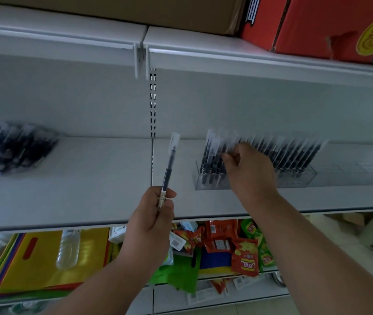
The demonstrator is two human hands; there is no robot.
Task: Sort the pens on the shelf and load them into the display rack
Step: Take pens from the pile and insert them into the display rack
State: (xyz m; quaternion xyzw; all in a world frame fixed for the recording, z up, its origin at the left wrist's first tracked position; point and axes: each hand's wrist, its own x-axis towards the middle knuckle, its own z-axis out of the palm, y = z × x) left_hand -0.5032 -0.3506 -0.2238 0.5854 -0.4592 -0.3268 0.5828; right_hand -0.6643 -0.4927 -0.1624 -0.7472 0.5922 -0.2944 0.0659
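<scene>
A clear plastic display rack (299,178) stands on the white shelf (90,196), right of centre, with several dark pens (290,153) upright in it. My right hand (249,169) reaches into the rack's left part, its fingertips pinching the tops of pens there. My left hand (153,221) holds one dark pen (168,169) by its lower end, in front of the shelf and left of the rack, cap end pointing up. A loose pile of dark pens (10,148) lies at the shelf's far left, blurred.
A slotted upright (153,103) divides the shelf's back panel. Cardboard and red boxes (317,21) sit on the shelf above. Below are coloured bags (33,264), a clear bottle (68,248) and snack packets (231,242).
</scene>
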